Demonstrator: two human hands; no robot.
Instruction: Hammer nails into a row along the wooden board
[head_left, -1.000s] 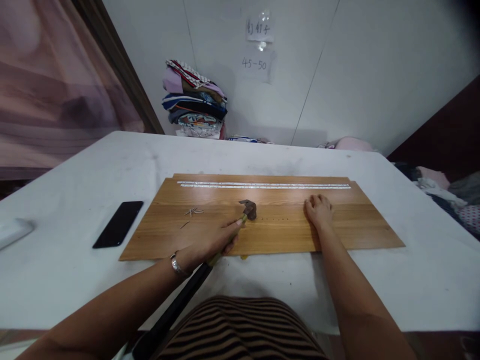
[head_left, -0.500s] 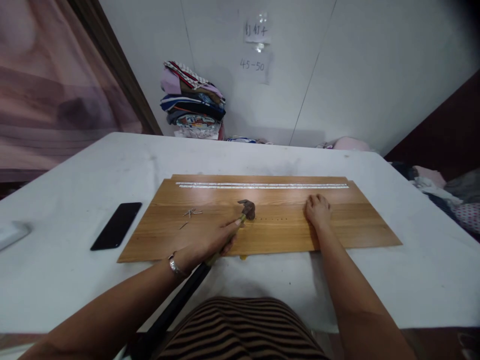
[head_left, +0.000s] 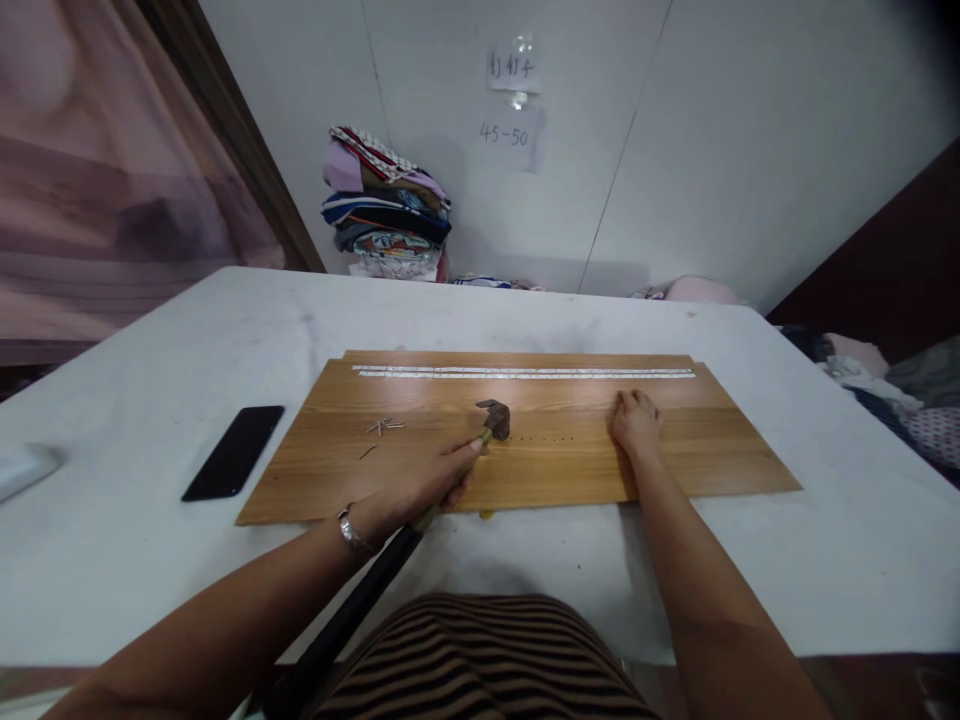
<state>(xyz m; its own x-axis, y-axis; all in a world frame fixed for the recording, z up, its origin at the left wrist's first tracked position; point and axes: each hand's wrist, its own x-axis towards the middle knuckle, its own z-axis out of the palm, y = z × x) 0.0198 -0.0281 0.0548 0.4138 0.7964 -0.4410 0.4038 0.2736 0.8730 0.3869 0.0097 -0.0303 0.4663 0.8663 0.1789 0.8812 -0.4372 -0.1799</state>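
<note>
Across the board's (head_left: 720, 445) front edge: left hand (head_left: 435, 482) clasps hammer (head_left: 381, 574), slanting far-right.
Nails (head_left: 385, 427): leftward, nearer this hand.
Right hand (head_left: 637, 424): planted, grip unclear.

"Workshop or home?"

"More like a room at home: pink curtain (head_left: 112, 180), folded clothes (head_left: 386, 205) stacked against a white wall (head_left: 697, 150), heaped fabrics (head_left: 874, 385) right of the table (head_left: 712, 570)."

Brown board (head_left: 562, 475) (wood-grained), white table (head_left: 840, 560), black-and-brown striped shirt (head_left: 480, 660)
</note>
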